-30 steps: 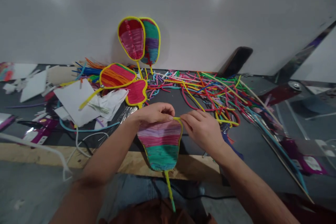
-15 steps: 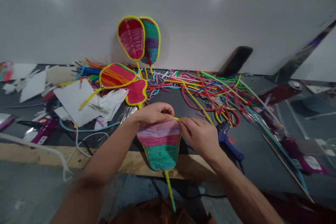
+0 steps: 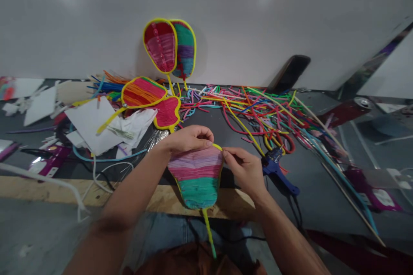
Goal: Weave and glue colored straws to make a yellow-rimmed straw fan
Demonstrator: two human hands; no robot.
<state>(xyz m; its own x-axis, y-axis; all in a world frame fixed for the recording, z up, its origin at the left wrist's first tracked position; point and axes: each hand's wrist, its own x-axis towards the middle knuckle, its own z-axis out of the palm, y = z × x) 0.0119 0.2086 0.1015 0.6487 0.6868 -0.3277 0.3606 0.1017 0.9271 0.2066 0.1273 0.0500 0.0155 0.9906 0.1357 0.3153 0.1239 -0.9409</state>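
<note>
A fan-shaped paddle (image 3: 196, 184) wound in pink, lilac and green strands lies over the table's front edge, its yellow stick (image 3: 209, 232) pointing toward my body. Yellow pipe cleaner (image 3: 218, 147) runs along its far rim. My left hand (image 3: 190, 139) is closed on the upper left of that rim, thumb against fingers. At the upper right corner, my right hand (image 3: 243, 165) pinches the yellow edging between thumb and fingertips. Just right of this hand lies a blue glue gun (image 3: 279, 172).
Two finished-looking paddles (image 3: 161, 47) lean on the back wall; more lie at the left beside white paper scraps (image 3: 93, 124). Loose pipe cleaners (image 3: 238, 103) spread across the back. Scissors (image 3: 284, 142), a phone (image 3: 292, 73) and a red can (image 3: 348, 111) are at the right.
My right hand has slid slightly along the rim to the upper right corner and turned a little, baring more of the yellow edging. My left hand stays in place.
</note>
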